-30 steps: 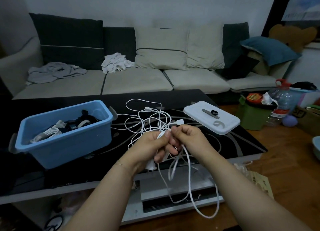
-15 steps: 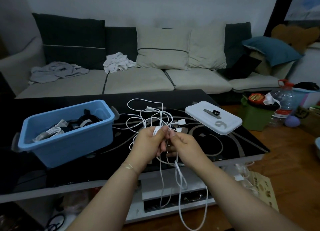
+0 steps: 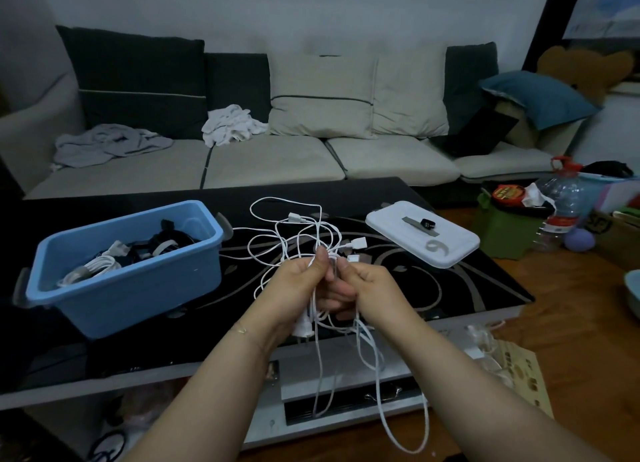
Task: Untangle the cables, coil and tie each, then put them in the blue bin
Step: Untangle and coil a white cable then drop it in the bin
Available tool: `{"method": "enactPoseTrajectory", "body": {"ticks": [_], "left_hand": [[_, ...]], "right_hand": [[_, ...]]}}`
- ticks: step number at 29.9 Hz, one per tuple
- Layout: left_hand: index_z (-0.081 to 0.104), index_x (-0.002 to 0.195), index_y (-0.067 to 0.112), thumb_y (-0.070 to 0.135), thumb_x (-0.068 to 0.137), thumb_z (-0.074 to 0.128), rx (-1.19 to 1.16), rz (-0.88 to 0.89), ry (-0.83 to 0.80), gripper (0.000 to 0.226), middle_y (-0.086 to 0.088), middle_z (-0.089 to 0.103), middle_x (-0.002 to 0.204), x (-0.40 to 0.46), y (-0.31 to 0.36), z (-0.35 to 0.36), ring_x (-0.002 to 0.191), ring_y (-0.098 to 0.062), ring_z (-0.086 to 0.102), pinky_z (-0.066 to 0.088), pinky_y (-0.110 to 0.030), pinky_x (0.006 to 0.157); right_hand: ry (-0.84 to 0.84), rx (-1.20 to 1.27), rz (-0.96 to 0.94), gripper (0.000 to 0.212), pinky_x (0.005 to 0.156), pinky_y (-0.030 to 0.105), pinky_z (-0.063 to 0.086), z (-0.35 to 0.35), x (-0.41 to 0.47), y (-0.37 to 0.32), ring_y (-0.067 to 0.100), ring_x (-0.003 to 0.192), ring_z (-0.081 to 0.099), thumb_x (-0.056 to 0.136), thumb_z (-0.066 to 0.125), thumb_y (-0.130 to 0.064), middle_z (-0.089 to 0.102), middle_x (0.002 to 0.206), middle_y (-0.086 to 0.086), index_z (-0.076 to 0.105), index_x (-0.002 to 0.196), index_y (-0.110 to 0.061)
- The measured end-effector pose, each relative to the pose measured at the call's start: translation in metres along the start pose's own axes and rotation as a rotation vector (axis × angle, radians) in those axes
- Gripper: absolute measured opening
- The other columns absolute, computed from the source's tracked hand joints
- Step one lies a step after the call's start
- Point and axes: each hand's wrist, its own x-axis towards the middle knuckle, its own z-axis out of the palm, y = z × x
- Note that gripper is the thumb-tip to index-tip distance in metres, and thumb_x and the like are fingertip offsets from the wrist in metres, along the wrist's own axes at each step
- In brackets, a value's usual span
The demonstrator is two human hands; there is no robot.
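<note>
Between the left hand (image 3: 298, 285) and right hand (image 3: 370, 288), both pinching it, the white cable tangle (image 3: 298, 233) remains knotted; coiled cables already fill the blue bin (image 3: 138, 281) left of them.

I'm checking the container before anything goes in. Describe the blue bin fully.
The blue bin is a rectangular tub that looks like plastic, open-topped, with grey clip handles at both ends. It stands upright on the black table, left of both hands, neither touching it. Inside lie coiled white cables and dark ones.
</note>
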Motion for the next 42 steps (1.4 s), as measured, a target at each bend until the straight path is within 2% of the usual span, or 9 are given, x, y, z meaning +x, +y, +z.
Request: {"method": "enactPoseTrajectory", "body": {"ticks": [3, 7, 12, 20, 27, 30, 32, 37, 42], "left_hand": [[0.045, 0.072, 0.010, 0.041, 0.097, 0.036, -0.022, -0.019, -0.003, 0.041, -0.009, 0.073, 0.069, 0.001, -0.004, -0.001, 0.057, -0.013, 0.068, 0.053, -0.018, 0.050], [0.054, 0.072, -0.003, 0.057, 0.083, 0.039, -0.057, 0.001, -0.016, 0.063, -0.005, 0.050, 0.043, 0.000, -0.005, 0.004, 0.040, -0.017, 0.048, 0.045, -0.023, 0.046], [0.070, 0.101, -0.003, 0.034, 0.094, 0.046, -0.270, -0.013, -0.150, 0.044, -0.002, 0.037, 0.044, 0.000, 0.000, 0.002, 0.040, -0.014, 0.037, 0.040, -0.024, 0.049], [0.063, 0.091, 0.000, 0.015, 0.094, 0.053, -0.274, -0.044, -0.139, 0.018, -0.019, 0.068, 0.076, -0.003, -0.003, 0.002, 0.058, -0.017, 0.068, 0.054, -0.025, 0.051], [0.061, 0.119, -0.005, 0.016, 0.087, 0.058, -0.222, -0.002, -0.225, 0.039, -0.007, 0.044, 0.047, -0.001, -0.004, 0.001, 0.046, -0.022, 0.044, 0.043, -0.037, 0.056], [0.053, 0.125, -0.003, 0.006, 0.086, 0.059, -0.286, 0.025, -0.105, 0.041, -0.011, 0.073, 0.090, 0.000, 0.002, 0.000, 0.043, -0.013, 0.050, 0.045, -0.023, 0.047], [0.048, 0.127, -0.004, 0.002, 0.091, 0.050, -0.362, 0.034, 0.009, 0.037, -0.012, 0.068, 0.118, 0.002, 0.006, -0.002, 0.046, -0.004, 0.055, 0.044, -0.016, 0.045], [0.052, 0.117, 0.000, 0.010, 0.099, 0.045, -0.356, 0.103, 0.177, 0.022, -0.007, 0.073, 0.107, 0.004, 0.005, -0.005, 0.064, -0.009, 0.068, 0.052, -0.015, 0.053], [0.055, 0.110, 0.010, 0.016, 0.101, 0.043, -0.307, 0.150, 0.254, 0.016, -0.001, 0.072, 0.106, 0.007, 0.006, -0.013, 0.079, -0.013, 0.072, 0.056, -0.018, 0.064]], "right_hand": [[0.007, 0.077, 0.005, 0.039, 0.044, 0.022, 0.048, 0.003, -0.001, 0.004, 0.012, 0.045, 0.057, 0.100, 0.043, -0.033, 0.054, 0.048, -0.004, 0.061, 0.070, -0.017], [0.069, 0.030, -0.061, 0.028, 0.050, 0.027, 0.048, 0.006, -0.002, 0.004, 0.026, 0.051, 0.061, 0.101, 0.045, -0.030, 0.061, 0.054, 0.003, 0.059, 0.080, -0.017], [0.137, 0.029, -0.051, 0.016, 0.044, 0.028, 0.049, 0.009, -0.003, 0.002, 0.021, 0.051, 0.065, 0.102, 0.043, -0.024, 0.068, 0.077, 0.010, 0.058, 0.096, -0.023], [0.024, 0.061, 0.094, 0.025, 0.035, 0.020, 0.041, 0.008, -0.001, -0.003, 0.014, 0.036, 0.050, 0.104, 0.036, -0.025, 0.046, 0.041, -0.008, 0.054, 0.087, -0.021], [-0.005, -0.070, 0.037, 0.031, 0.039, 0.023, 0.037, 0.009, -0.002, -0.006, 0.018, 0.035, 0.049, 0.104, 0.030, -0.025, 0.057, 0.045, 0.001, 0.056, 0.089, -0.015], [-0.088, -0.115, 0.048, 0.023, 0.037, 0.018, 0.031, 0.010, -0.003, -0.004, 0.013, 0.036, 0.044, 0.105, 0.031, -0.024, 0.055, 0.049, -0.003, 0.052, 0.102, -0.014], [-0.127, -0.132, 0.071, 0.017, 0.036, 0.015, 0.029, 0.011, -0.004, 0.000, 0.009, 0.034, 0.042, 0.105, 0.031, -0.021, 0.054, 0.044, -0.006, 0.046, 0.112, -0.017], [-0.251, -0.457, -0.010, 0.025, 0.064, 0.030, 0.053, 0.012, -0.003, 0.008, 0.014, 0.058, 0.060, 0.100, 0.044, -0.019, 0.066, 0.067, -0.003, 0.043, 0.125, -0.020], [-0.299, -0.785, -0.101, 0.030, 0.076, 0.031, 0.048, 0.004, -0.009, 0.009, 0.011, 0.080, 0.063, 0.097, 0.049, -0.031, 0.068, 0.074, -0.009, 0.046, 0.127, -0.033]]}}
